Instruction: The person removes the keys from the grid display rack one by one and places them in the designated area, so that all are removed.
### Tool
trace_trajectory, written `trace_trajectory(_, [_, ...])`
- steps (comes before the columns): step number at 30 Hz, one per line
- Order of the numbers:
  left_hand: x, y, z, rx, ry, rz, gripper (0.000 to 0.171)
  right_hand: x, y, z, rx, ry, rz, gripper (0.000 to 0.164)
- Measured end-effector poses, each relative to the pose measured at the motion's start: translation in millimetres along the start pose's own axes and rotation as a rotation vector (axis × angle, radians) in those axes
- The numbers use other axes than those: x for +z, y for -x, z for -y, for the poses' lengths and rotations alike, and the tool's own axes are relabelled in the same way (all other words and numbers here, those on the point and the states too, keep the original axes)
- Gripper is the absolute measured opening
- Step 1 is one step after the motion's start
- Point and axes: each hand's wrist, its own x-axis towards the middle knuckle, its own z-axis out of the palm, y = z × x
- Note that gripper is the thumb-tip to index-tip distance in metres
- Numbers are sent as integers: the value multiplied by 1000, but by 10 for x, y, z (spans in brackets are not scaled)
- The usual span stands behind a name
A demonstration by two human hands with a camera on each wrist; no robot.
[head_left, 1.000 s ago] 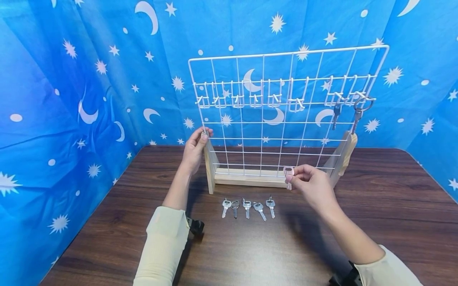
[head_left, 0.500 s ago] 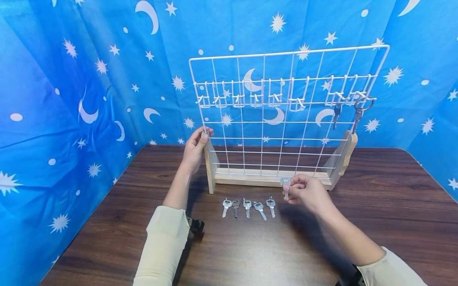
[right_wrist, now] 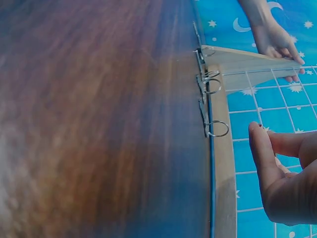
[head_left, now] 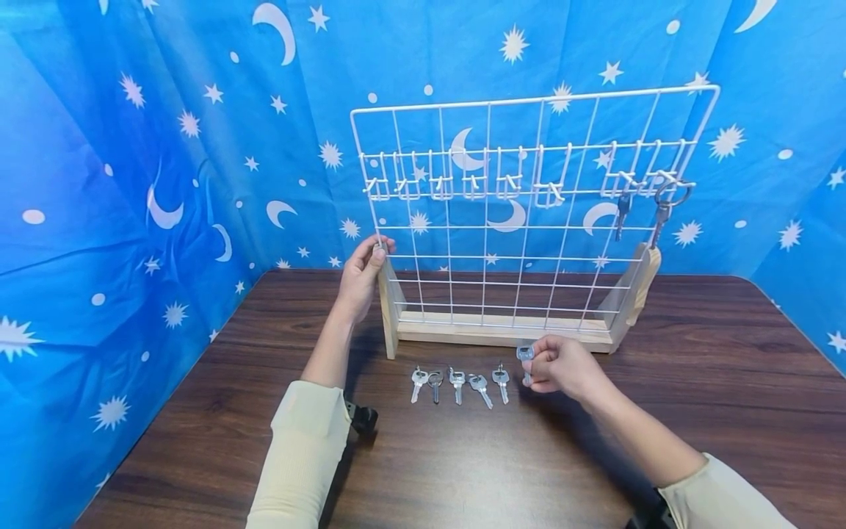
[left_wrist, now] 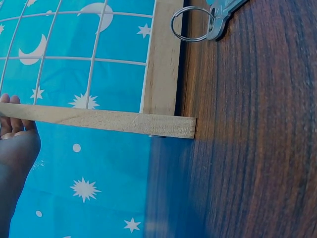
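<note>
My left hand holds the top of the wooden side post of a white wire grid rack; in the left wrist view its fingers show behind the post. A silver key is pinched between the thumb and fingers of my right hand, low in front of the rack's wooden base. In the right wrist view that hand's fingers hide nearly all of the key. To its left, several silver keys with rings lie in a row on the table.
White hooks line the grid's upper part. From the hooks at the right end hang a dark key and another with a large ring. Blue star-and-moon cloth surrounds the brown wooden table.
My right hand has moved down with its key, from in front of the rack's base towards the tabletop near the row. The left hand has stayed on the post.
</note>
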Motion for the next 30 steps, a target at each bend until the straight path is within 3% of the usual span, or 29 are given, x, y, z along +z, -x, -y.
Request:
trace_trajectory(5, [7,-6,2,-3,0,-3,21,15,-5,-46,14,-4,20,17])
trace_trajectory(13, [3,-6,13,-6,-5,-2,21,29,-29,-107,57,126,-7,15])
trace_trajectory(24, [-6,5,17,-7,4,-6,35,40,-60,-170,90,126,11,13])
trace_trajectory(30, [4,5,7,-12,-1,-6,28,60,-85,-219,83,155,-14,11])
